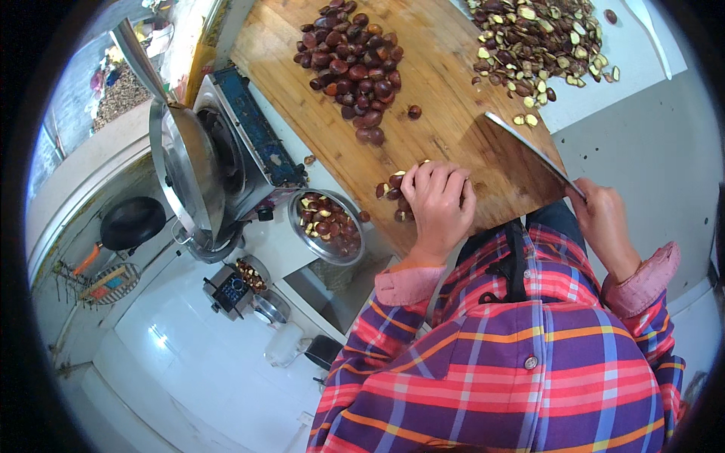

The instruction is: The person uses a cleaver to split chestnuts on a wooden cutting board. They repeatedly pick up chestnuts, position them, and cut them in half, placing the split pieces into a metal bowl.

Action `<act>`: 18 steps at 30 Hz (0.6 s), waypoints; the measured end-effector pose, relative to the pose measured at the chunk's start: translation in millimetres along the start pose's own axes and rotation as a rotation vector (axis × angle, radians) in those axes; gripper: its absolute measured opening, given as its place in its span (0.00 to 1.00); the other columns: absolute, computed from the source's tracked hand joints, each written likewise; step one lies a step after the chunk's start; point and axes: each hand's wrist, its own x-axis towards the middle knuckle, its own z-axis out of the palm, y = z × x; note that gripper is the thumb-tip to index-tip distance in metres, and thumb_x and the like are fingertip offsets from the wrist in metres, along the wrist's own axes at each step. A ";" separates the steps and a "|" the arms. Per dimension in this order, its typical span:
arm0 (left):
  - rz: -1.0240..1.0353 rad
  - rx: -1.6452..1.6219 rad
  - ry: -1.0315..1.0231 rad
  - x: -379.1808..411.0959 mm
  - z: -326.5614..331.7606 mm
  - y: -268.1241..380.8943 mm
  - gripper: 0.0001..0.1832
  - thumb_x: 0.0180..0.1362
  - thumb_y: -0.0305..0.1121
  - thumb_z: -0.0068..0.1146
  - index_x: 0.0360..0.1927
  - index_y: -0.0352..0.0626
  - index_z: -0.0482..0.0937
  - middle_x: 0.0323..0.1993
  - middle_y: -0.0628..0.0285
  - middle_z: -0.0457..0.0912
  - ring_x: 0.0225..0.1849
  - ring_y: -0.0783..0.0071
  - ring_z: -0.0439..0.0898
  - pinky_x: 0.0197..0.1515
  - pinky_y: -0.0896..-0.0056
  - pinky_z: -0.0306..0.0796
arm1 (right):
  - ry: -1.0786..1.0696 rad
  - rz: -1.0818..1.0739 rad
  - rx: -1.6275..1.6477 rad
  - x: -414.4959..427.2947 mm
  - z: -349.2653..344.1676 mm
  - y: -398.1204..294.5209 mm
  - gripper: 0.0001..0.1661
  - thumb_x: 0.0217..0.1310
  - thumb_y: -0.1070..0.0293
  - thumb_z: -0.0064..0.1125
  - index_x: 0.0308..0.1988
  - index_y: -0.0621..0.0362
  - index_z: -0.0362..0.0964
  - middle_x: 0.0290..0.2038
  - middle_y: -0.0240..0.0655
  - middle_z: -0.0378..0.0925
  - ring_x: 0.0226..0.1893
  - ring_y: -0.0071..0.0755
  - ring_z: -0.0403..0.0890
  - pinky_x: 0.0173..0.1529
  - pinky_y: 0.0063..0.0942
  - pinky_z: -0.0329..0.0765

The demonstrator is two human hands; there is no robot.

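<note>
My right hand (605, 218) grips a broad-bladed kitchen knife (518, 161), its blade on edge at the right side of a wooden cutting board (447, 73). My left hand (440, 195) lies cupped, fingers curled, over a small cluster of chestnuts (391, 191), some showing pale cut flesh. What lies beneath my palm is hidden. Farther up the board is a large heap of whole brown chestnuts (362, 68), with one loose chestnut (414, 112) beside it. Left of the board, a metal bowl (355, 253) contains chestnuts with pale cuts.
Beyond the board's right edge lies a heap of chestnut shells and pale cut pieces (538, 45), near a white plastic utensil (651, 39). At left, a metal wok (192, 164) tilts against a gas stove (260, 136). A black frying pan (133, 222) hangs on the wall.
</note>
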 end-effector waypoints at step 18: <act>-0.200 -0.253 0.080 52.8 28.9 0.8 0.14 0.51 0.26 0.71 0.41 0.39 0.83 0.36 0.55 0.83 0.43 0.55 0.81 0.45 0.60 0.75 | 0.044 0.007 -0.062 3.3 -0.9 3.3 0.09 0.64 0.68 0.60 0.32 0.62 0.74 0.23 0.55 0.75 0.26 0.64 0.78 0.31 0.52 0.72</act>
